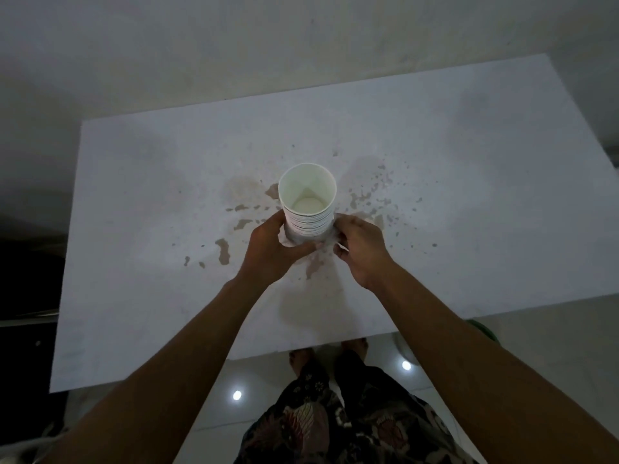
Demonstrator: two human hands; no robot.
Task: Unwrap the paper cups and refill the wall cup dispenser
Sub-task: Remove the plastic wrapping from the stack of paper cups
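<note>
A white table (pixel 435 145) fills most of the view, its top blotched with brown stains (pixel 223 250) scattered from about 8 o'clock round to 3 o'clock of the centre. Beneath its near edge, toward 6 o'clock, lie a glossy tiled floor (pixel 214 413), patterned dark clothing (pixel 335 423) and bare feet.

Near the table's middle a stack of paper cups (pixel 307 204) stands upright, long axis vertical, open mouth facing up toward the camera, nested rims showing as rings down its side. Clear plastic wrap (pixel 288 238) is bunched round its lower part.

The left hand (pixel 273 251) comes in from 7 o'clock, fingers curled round the base of the stack and its wrap. The right hand (pixel 360 247) comes in from 5 o'clock, fingertips pinching the wrap at the stack's lower right. The stack rises above both hands, between them.
</note>
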